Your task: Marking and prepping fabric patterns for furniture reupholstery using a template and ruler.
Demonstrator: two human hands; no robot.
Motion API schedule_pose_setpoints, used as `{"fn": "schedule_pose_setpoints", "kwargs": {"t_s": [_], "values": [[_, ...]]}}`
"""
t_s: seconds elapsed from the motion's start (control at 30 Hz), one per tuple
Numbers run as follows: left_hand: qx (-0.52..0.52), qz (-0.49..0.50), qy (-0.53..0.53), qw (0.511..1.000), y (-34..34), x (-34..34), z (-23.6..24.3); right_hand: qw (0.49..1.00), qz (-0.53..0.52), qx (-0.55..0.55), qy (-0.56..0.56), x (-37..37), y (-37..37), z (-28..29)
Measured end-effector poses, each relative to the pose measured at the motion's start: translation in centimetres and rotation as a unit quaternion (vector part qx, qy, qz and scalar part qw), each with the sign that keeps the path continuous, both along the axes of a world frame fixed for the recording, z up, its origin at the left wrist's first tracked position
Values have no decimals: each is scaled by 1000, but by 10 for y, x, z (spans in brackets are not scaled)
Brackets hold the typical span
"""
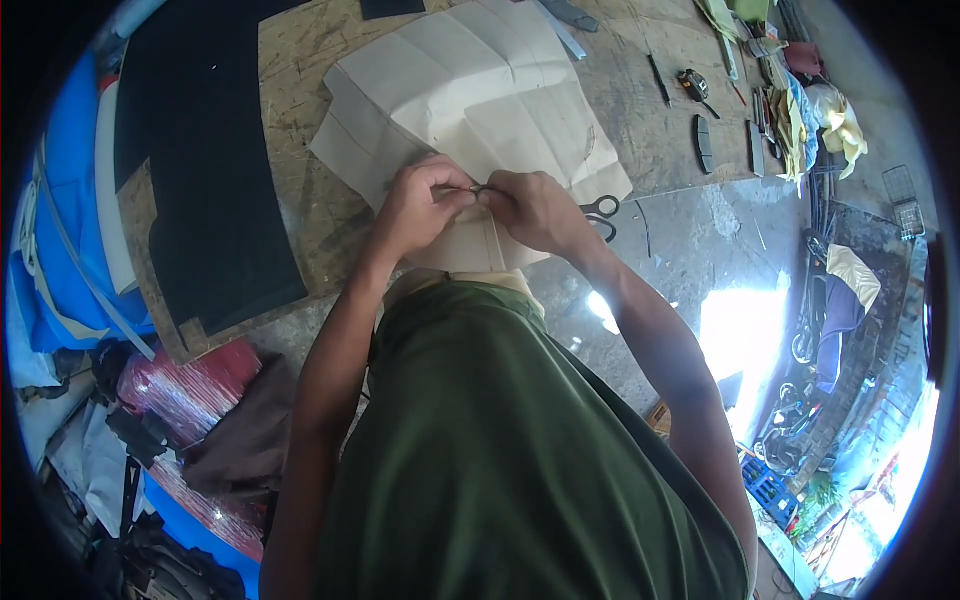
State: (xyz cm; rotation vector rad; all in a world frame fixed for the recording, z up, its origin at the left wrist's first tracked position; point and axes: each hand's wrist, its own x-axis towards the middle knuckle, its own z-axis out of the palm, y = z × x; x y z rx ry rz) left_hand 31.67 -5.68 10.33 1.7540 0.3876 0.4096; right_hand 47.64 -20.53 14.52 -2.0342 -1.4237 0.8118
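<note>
My left hand (pixel 425 205) and my right hand (pixel 540 210) meet above the table's near edge, fingertips almost touching. Both are closed in a pinch on a small dark thing (pixel 478 188), mostly hidden by the fingers and too small to name. Beneath them spread large creased sheets of beige paper (pixel 440 90), one overlapping another and hanging toward me. Dark scissor handles (pixel 603 208) stick out from under the paper beside my right wrist.
Black sheet material (pixel 210 180) covers the left of the worn wooden table (pixel 300 120). At the right lie a tape measure (pixel 693 84), a dark knife-shaped tool (pixel 704 144) and a pen (pixel 659 80). Wrapped rolls (pixel 195 395) stand at lower left.
</note>
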Motion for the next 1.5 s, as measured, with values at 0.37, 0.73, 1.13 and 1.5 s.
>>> {"fn": "schedule_pose_setpoints", "kwargs": {"t_s": [0.37,0.73,1.13,1.5], "values": [[150,86,91,981,-18,-17,-34,984,-167,66,-16,-11,-14,-27],[348,4,50,936,-41,-28,-102,983,-172,-21,-56,-29,-56,-112],[427,4,45,903,-58,-44,-137,995,-58,60,-55,-32,-59,-112],[434,4,71,898,-78,-59,-121,993,1,95,-63,-29,-65,-135]]}}
